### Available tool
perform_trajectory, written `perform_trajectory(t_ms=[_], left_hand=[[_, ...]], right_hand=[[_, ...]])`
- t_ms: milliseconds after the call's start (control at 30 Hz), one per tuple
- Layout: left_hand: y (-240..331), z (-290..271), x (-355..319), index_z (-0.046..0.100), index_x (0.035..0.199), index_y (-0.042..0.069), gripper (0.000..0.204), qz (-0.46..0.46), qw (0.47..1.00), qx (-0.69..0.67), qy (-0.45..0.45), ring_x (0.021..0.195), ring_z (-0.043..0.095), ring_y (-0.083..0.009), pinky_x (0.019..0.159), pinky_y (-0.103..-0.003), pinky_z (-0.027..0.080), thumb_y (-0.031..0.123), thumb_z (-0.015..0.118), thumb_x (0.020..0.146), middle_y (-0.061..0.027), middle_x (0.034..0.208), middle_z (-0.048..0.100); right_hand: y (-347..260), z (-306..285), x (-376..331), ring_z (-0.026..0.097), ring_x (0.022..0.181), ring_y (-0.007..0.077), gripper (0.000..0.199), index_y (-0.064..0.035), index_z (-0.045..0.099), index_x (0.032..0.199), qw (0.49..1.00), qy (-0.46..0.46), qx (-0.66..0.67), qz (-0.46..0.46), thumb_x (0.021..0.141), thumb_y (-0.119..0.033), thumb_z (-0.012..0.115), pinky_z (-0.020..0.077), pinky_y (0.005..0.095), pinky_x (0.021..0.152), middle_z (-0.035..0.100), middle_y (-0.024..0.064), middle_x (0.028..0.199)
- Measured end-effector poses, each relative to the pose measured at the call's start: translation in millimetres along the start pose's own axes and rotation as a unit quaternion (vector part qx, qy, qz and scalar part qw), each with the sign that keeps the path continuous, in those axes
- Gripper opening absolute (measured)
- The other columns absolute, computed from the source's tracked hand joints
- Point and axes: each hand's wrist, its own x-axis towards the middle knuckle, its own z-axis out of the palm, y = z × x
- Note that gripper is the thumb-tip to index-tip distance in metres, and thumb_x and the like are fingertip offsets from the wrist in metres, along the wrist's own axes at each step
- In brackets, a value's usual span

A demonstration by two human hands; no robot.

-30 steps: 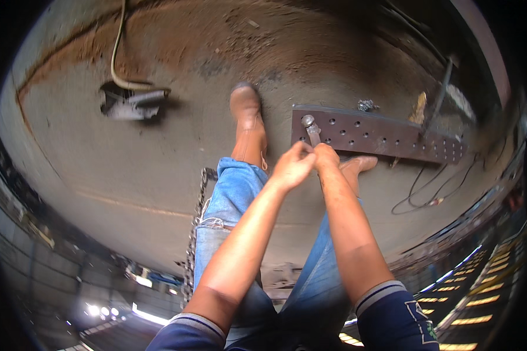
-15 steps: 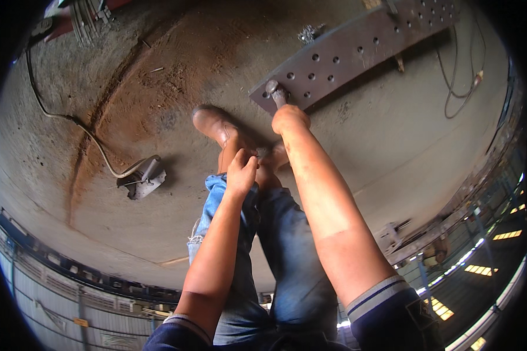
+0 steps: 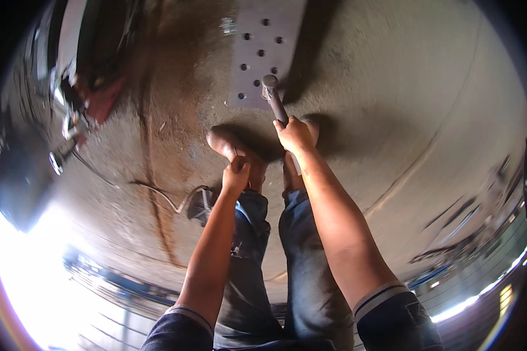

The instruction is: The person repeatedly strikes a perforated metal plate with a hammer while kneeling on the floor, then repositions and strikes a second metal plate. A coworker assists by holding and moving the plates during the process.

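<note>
My right hand (image 3: 295,137) is closed around the handle of a hammer (image 3: 277,106). The hammer's head overlaps, in the picture, the near end of a long flat steel plate (image 3: 259,68) with several drilled holes. Whether the head touches the plate I cannot tell. To the left, my left hand (image 3: 236,177) is closed in a pinch over the lower leg. Something thin seems to stick up from its fingers, too small to name. Both brown boots (image 3: 225,140) stand on the floor just short of the plate.
On the stained concrete floor (image 3: 386,128), a cable (image 3: 158,190) leads to a dark metal piece (image 3: 201,206) left of my left hand. A small shiny heap (image 3: 228,26) lies beside the plate. A blurred red object (image 3: 104,99) and metal bars (image 3: 70,35) are at the far left.
My view has turned, so the plate now runs straight away ahead of me and the floor things have shifted. The right hand still grips the hammer; the left stays closed.
</note>
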Motion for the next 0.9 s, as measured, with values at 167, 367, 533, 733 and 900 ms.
perform_trajectory(t_ms=[167,367,533,733,900], left_hand=[[8.7,-35.3,47.2,0.068,0.111,0.01,0.026,0.098,0.961,0.254,-0.043,0.078,0.073,-0.0209,0.073,-0.036,0.057,0.028,0.059,0.094,-0.009,0.088,0.075],[52.5,-59.1,88.3,0.07,0.11,0.012,0.031,0.033,0.936,0.346,-0.055,0.09,0.072,-0.0283,0.084,-0.04,0.054,0.034,0.058,0.092,-0.0116,0.09,0.075],[92.9,-28.6,95.8,0.07,0.109,0.009,0.028,0.073,0.914,0.39,-0.087,0.086,0.072,-0.023,0.08,-0.038,0.054,0.028,0.062,0.091,-0.0127,0.09,0.075],[109.6,32.3,112.0,0.068,0.109,0.009,0.031,0.083,0.894,0.428,-0.101,0.089,0.071,-0.0298,0.081,-0.041,0.054,0.034,0.062,0.091,-0.0153,0.095,0.073],[118.3,81.4,119.7,0.067,0.106,0.01,0.033,0.089,0.882,0.451,-0.108,0.101,0.067,-0.0393,0.086,-0.046,0.053,0.037,0.061,0.09,-0.0188,0.105,0.071]], right_hand=[[72.4,10.5,-6.2,0.066,0.048,0.0223,0.056,0.0038,0.06,0.103,0.955,-0.039,0.284,0.071,0.1,-0.051,0.053,0.0535,0.0368,0.046,0.067,0.012,0.064],[152.4,18.3,-2.4,0.057,0.042,0.0196,0.025,0.0044,0.058,0.106,0.824,0.112,0.55,0.08,0.096,-0.017,0.066,0.0469,0.0359,0.037,0.055,0.008,0.06],[221.8,4.7,19.2,0.073,0.087,0.0396,0.058,0.0083,0.062,0.118,0.88,0.068,0.44,0.164,0.098,-0.045,0.054,0.0574,0.0447,0.082,0.072,0.0276,0.088],[250.9,-7.3,23.4,0.065,0.112,0.0438,0.064,0.0118,0.057,0.122,0.882,-0.015,0.449,0.141,0.095,-0.046,0.056,0.0526,0.0456,0.096,0.066,0.0331,0.116],[251.9,-16.2,24.7,0.066,0.111,0.0422,0.059,0.0087,0.056,0.125,0.909,0.0,0.395,0.133,0.095,-0.042,0.056,0.053,0.0454,0.096,0.066,0.0304,0.118]])
